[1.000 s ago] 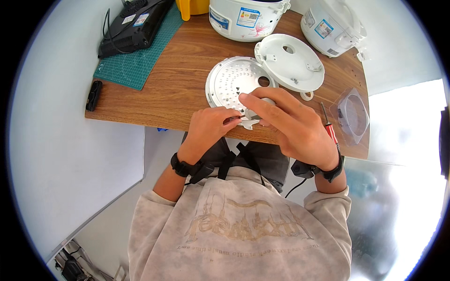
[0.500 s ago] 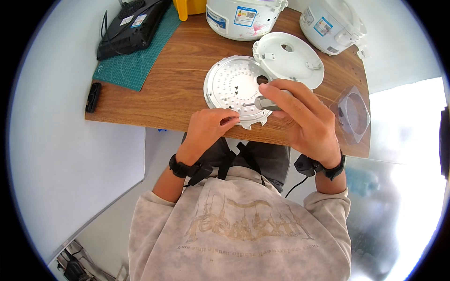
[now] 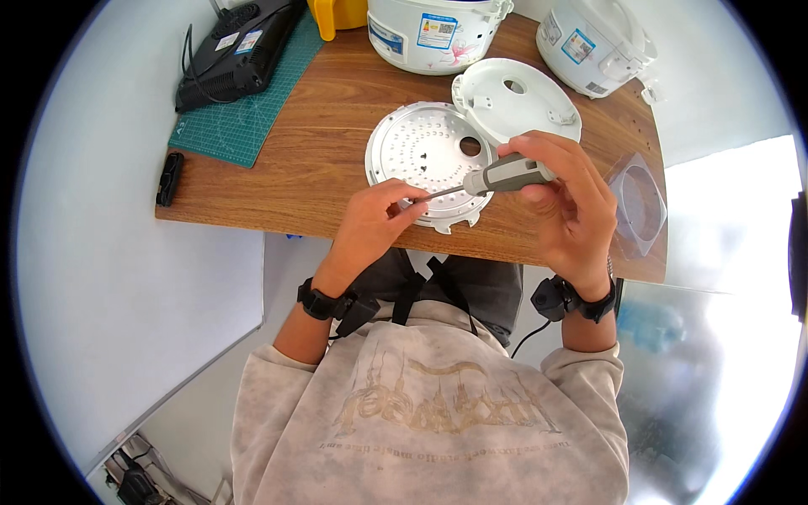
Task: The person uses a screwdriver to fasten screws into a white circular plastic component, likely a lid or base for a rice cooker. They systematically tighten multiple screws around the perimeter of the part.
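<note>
The right hand (image 3: 576, 209) grips a grey screwdriver (image 3: 510, 175), its tip at the left hand (image 3: 367, 222), whose fingers are narrowed; their hold cannot be told. Beneath and beyond those fingers lies a perforated disc (image 3: 392, 153).

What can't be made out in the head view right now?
All in the head view:
Screwdriver: tip unclear at the left hand; anything pinched there is too small to tell.
Dark bits on the dotted white disc: too small to identify.
White lid: near edge partly behind the right hand.
Flowered cooker and yellow object: tops cut off by the upper edge.
</note>
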{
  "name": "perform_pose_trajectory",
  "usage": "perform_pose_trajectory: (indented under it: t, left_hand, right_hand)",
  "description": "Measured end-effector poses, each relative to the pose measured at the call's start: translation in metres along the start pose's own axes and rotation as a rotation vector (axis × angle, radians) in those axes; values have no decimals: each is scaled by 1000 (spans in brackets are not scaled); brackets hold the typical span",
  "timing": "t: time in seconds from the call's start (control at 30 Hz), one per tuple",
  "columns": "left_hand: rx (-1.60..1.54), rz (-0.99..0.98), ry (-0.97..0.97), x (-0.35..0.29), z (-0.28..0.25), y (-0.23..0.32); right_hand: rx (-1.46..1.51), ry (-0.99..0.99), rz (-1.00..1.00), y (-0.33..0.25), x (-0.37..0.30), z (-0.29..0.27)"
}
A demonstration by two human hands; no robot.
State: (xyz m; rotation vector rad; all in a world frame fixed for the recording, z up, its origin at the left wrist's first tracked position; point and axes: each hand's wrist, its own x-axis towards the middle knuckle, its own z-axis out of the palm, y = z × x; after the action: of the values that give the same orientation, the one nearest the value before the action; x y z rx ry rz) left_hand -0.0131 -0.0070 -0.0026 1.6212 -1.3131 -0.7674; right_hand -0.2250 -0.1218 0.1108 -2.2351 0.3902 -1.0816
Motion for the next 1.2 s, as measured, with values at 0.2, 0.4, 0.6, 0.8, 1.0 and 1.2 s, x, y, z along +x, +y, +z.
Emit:
perform_pose_trajectory:
  t: [0.2, 0.4, 0.6, 0.8, 1.0, 1.2]
  left_hand:
    - [-100, -18, 12, 0, 1, -9]
    - [-128, -80, -22, -1, -3, -5]
    - [-136, -125, -32, -1, -5, 3]
    - [-108, -10, -16, -1, -1, -1]
    - [-143, 16, -44, -1, 0, 1]
    - [-135, 11, -47, -1, -3, 9]
  right_hand:
    - [14, 37, 15, 4, -4, -2]
    - [14, 2, 5, 3, -4, -4]
    - [23, -90, -120, 3, -3, -7]
    - [30, -94, -105, -7, 1, -4]
    - [108, -46, 88, -5, -4, 7]
    - [54, -32, 35, -5, -7, 12]
